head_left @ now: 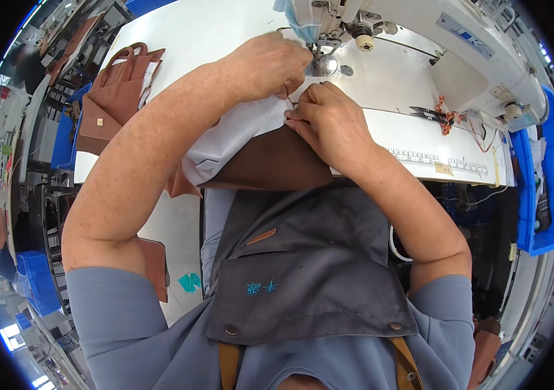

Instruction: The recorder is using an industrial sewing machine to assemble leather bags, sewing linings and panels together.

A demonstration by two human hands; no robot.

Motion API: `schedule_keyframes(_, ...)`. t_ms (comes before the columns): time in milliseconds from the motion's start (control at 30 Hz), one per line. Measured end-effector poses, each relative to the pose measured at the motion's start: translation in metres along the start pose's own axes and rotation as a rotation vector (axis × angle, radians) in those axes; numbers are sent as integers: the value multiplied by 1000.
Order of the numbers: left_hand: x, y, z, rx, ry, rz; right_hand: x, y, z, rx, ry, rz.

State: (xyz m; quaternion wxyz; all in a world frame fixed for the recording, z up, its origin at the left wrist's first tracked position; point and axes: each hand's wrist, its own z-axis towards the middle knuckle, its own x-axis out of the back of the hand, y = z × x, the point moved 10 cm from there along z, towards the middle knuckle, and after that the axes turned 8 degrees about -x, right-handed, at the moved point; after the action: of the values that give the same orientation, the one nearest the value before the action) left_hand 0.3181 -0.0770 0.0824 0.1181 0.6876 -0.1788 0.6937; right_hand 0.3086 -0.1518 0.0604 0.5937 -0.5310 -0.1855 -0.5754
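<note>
Brown piece point(270, 159): smooth, leather-like, with creased pale lining point(238, 140), over the table's point(179, 39) near edge; its overhanging weight could pull it askew.
Right hand point(332, 120): thumb and finger pinched on the piece's upper corner.
Left hand point(270, 64): just beside, fingers curled; fingertips partly hidden, so its grip cannot be told.
Sewing machine point(491, 58): white, metal-footed; fingers straying under could be caught.
Brown bag point(118, 97): loop-handled, at the left edge.
</note>
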Motion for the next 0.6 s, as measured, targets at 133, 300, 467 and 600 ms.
schedule_keyframes(133,0,10,-14,-72,183,-57,15,-19,-17,306,88,37)
schedule_keyframes(300,-12,46,-30,106,39,-102,10,-12,-16,282,-58,-75)
schedule_keyframes(467,7,61,-55,123,314,60,10,-14,-14,330,-49,14)
schedule_keyframes(600,-9,40,-58,270,301,-112,11,-12,-15,336,-24,28)
